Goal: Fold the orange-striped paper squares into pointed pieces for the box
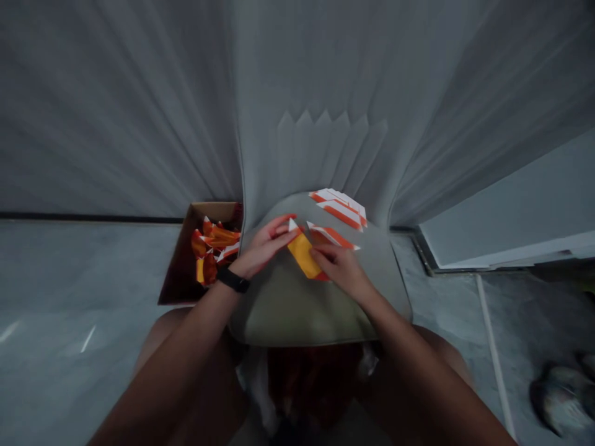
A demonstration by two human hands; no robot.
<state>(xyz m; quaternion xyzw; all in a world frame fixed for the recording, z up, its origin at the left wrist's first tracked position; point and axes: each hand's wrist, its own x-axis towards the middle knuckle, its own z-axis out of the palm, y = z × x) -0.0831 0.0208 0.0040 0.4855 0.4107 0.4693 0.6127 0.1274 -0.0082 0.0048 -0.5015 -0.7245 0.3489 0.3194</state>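
Observation:
Over the chair seat [288, 316] I hold a folded paper piece [304, 255], yellow on its face with a white pointed tip and some red at its edges. My left hand [267, 244], a black band on its wrist, grips the paper near the white tip, thumb in front and fingers behind. On the other side, my right hand [337, 265] pinches the paper's right edge. Just behind my right hand lies a red-and-white folded strip [332, 235]. Farther back on the seat, several similar red-and-white strips [341, 207] overlap in a pile.
To the left of the chair, an open cardboard box [176, 272] on the floor contains several orange, red and white folded pieces [214, 244]. The grey chair back [325, 74] rises behind the seat. Grey curtains [116, 111] hang behind. A blurred round object [564, 396] is at lower right.

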